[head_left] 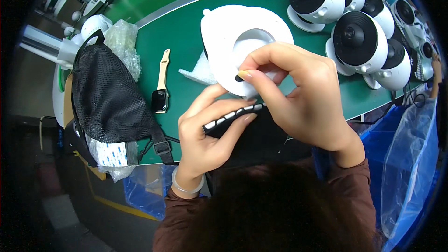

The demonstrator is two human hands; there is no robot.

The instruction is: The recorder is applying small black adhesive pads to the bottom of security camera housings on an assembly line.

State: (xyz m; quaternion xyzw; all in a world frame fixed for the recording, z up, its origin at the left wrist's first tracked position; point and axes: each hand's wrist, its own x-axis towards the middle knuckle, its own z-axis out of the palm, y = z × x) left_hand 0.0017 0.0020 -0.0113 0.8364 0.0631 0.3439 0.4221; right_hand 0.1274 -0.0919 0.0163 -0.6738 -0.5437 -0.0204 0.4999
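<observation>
A white camera (224, 32) with a round recessed base lies tipped over on the green table, in front of me. My left hand (205, 135) is closed on a black strip (233, 115) bearing a row of white oval pieces; its upper fingers reach the camera's near edge. My right hand (303, 88) is over the base, thumb and forefinger pinched at a small black round pad (239, 78) on its rim. The thumb tip looks yellowish and partly covers the pad. My other right fingers are curled over the recess and partly hidden.
Several white-and-black cameras (359, 42) crowd the right of the green table (182, 32). On the left lie a watch (160, 100) with a beige strap, a black mesh bag (109, 93) and bubble wrap (123, 46). Blue plastic sheeting (396, 158) hangs at the right edge.
</observation>
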